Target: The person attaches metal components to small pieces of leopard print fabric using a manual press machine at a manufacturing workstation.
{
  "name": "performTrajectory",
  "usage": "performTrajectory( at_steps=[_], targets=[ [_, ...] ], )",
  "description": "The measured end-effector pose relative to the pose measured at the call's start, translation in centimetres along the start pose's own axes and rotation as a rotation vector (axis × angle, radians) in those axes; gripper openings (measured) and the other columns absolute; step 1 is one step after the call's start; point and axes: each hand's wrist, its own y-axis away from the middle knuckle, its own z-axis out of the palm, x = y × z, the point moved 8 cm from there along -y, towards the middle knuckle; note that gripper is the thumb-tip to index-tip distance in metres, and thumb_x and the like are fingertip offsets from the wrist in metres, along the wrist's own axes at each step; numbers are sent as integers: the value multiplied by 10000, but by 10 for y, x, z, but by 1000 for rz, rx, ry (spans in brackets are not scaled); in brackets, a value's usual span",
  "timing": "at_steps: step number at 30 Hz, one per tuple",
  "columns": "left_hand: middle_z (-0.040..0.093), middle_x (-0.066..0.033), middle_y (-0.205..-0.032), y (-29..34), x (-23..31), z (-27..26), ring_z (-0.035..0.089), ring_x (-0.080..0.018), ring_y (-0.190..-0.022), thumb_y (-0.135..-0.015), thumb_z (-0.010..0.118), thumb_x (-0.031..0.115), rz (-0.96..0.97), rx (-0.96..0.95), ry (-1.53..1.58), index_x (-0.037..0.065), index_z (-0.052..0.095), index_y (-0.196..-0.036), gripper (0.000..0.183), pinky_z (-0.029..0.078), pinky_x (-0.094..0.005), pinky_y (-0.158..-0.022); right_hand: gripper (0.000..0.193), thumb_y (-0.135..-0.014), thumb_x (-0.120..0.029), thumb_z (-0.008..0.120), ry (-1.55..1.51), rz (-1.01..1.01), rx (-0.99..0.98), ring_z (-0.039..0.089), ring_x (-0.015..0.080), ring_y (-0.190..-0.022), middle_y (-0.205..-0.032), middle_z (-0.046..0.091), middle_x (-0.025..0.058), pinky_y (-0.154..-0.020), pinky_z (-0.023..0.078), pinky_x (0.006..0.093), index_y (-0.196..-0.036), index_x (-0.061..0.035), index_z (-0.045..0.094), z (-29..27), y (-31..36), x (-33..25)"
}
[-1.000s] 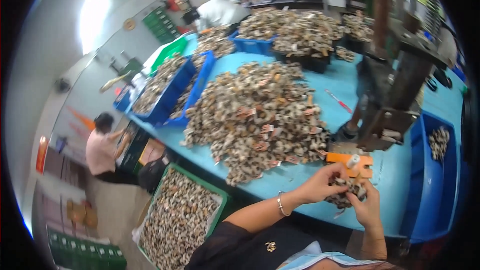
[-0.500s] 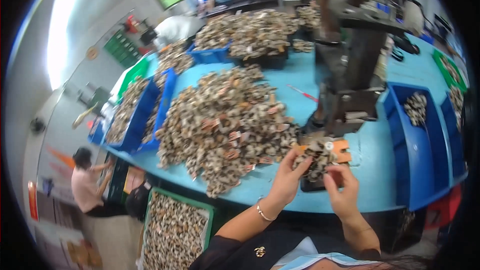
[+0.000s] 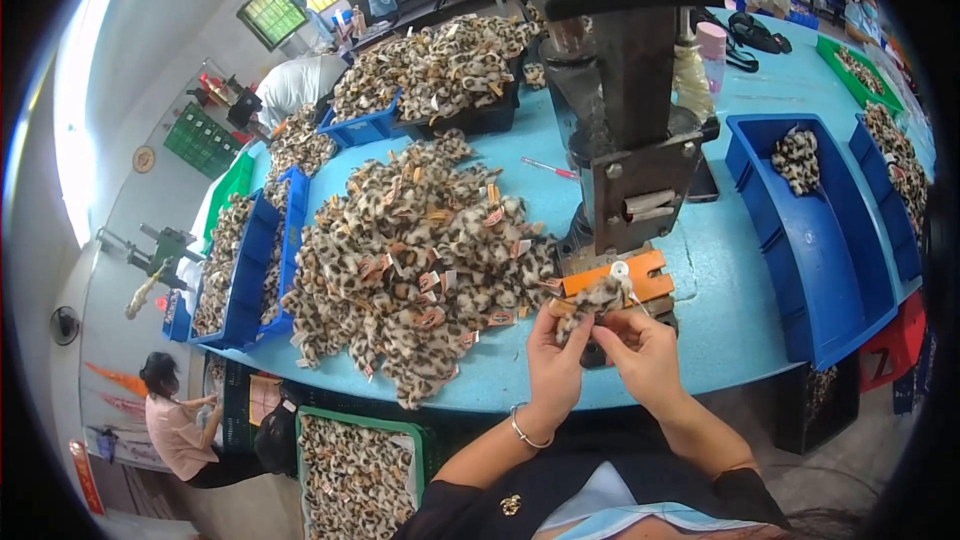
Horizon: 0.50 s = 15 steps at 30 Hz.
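Observation:
Both my hands are at a small spotted plush piece [image 3: 597, 302] in front of the orange plate [image 3: 640, 280] of a dark metal press [image 3: 640, 175]. My left hand [image 3: 557, 360] grips the piece's left side, thumb pressed against the fur. From the right, the thumb and fingers of my right hand [image 3: 645, 355] pinch its lower right edge. A round white disc [image 3: 620, 270] shows on the orange plate just behind the piece. To the left, a big heap of similar spotted plush pieces [image 3: 420, 260], several with small tags, lies on the blue table [image 3: 740, 340].
Right of the press stands a blue bin [image 3: 830, 260] with a plush bundle in it. More filled bins, including a blue one [image 3: 240, 280], stand left. A red pen [image 3: 548, 167] lies behind the heap. Below the table edge is a green-rimmed crate [image 3: 418, 460]; a seated person [image 3: 180, 430] is far left.
The view has shifted and sharpened, so the table things sit differently in the picture. My right hand, earlier a little apart from the plush, has come in against it beside my left.

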Motion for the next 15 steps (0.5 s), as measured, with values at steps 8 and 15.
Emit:
performTrajectory(
  at_steps=[8, 15],
  targets=[
    [578, 8, -879, 3, 4, 2, 529, -46, -766, -899, 596, 35, 27, 14, -79, 17, 547, -989, 104, 453, -195, -661, 155, -873, -80, 635, -259, 247, -80, 517, 58, -502, -726, 649, 61, -434, 391, 204, -946, 56, 624, 4, -2, 11],
    [569, -81, -835, -10, 15, 3, 544, -163, -702, -880, 603, 38, 179, -178, -644, -6, 536, -978, 126, 446, -261, -619, 97, -837, -71, 656, 135, -41, -119, 552, 122, -509, -702, 641, 87, -460, 428, 258, -868, 10, 614, -7, -10, -3]
  ],
)
